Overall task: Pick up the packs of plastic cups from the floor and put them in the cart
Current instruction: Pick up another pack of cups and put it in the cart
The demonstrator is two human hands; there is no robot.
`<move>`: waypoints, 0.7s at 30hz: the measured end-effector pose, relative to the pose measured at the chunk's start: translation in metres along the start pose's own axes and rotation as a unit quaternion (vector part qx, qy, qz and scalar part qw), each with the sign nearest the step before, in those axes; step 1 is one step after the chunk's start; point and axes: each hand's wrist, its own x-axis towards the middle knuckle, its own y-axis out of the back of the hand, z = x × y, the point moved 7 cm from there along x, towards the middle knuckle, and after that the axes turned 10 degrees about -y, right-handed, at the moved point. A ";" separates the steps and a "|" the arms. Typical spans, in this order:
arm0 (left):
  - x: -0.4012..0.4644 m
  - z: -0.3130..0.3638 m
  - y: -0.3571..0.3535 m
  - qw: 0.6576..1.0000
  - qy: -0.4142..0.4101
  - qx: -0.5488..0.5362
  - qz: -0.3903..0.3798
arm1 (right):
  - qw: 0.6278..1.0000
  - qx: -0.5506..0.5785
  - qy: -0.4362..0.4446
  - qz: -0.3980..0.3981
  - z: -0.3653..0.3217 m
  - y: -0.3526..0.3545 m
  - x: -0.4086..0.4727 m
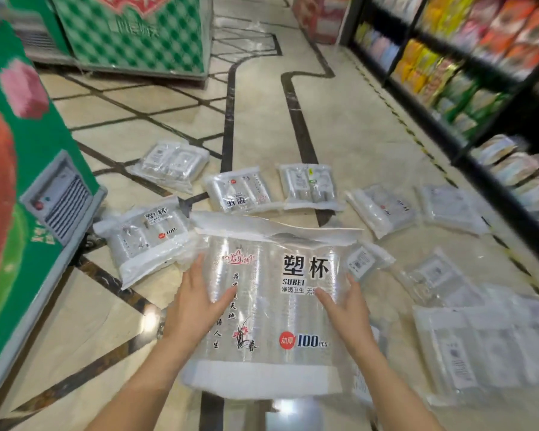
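Note:
A clear pack of plastic cups [268, 309] with black lettering and a red "100 pcs" mark is held up in front of me. My left hand [199, 303] grips its left side, thumb across the front. My right hand [344, 309] grips its right side the same way. Several more packs lie on the tiled floor: one at the left [147, 241], three farther back [171, 164] [240, 192] [308, 186], others to the right [383, 209] [455, 209] [492, 346]. No cart is in view.
A green chest freezer [28, 188] with a grey vent panel runs along the left. A second green-checked freezer [131, 35] stands at the back. Black shelving [467, 88] stocked with coloured packets lines the right side of the aisle.

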 end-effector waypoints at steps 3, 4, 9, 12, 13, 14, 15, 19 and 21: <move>0.010 0.079 0.071 0.999 -0.039 -0.005 0.019 | 0.998 0.020 0.029 0.044 -0.073 0.075 -0.035; 0.013 0.106 0.096 0.998 -0.053 -0.005 0.025 | 0.997 0.026 0.037 0.057 -0.096 0.100 -0.049; 0.013 0.248 0.220 0.992 -0.118 -0.019 0.047 | 0.988 0.066 0.078 0.115 -0.208 0.227 -0.135; 0.004 0.324 0.285 0.986 -0.157 -0.030 0.047 | 0.979 0.084 0.101 0.157 -0.264 0.298 -0.192; 0.001 0.345 0.302 0.984 -0.169 -0.035 0.048 | 0.976 0.084 0.106 0.171 -0.278 0.317 -0.207; -0.001 0.368 0.319 0.981 -0.181 -0.042 0.047 | 0.973 0.082 0.108 0.188 -0.292 0.337 -0.224; -0.004 0.393 0.338 0.978 -0.199 -0.050 0.045 | 0.969 0.083 0.109 0.206 -0.307 0.359 -0.242; -0.019 0.478 0.391 0.959 -0.270 -0.077 0.043 | 0.948 0.099 0.106 0.284 -0.342 0.433 -0.312; -0.031 0.512 0.406 0.951 -0.295 -0.090 0.028 | 0.935 0.105 0.094 0.325 -0.345 0.461 -0.343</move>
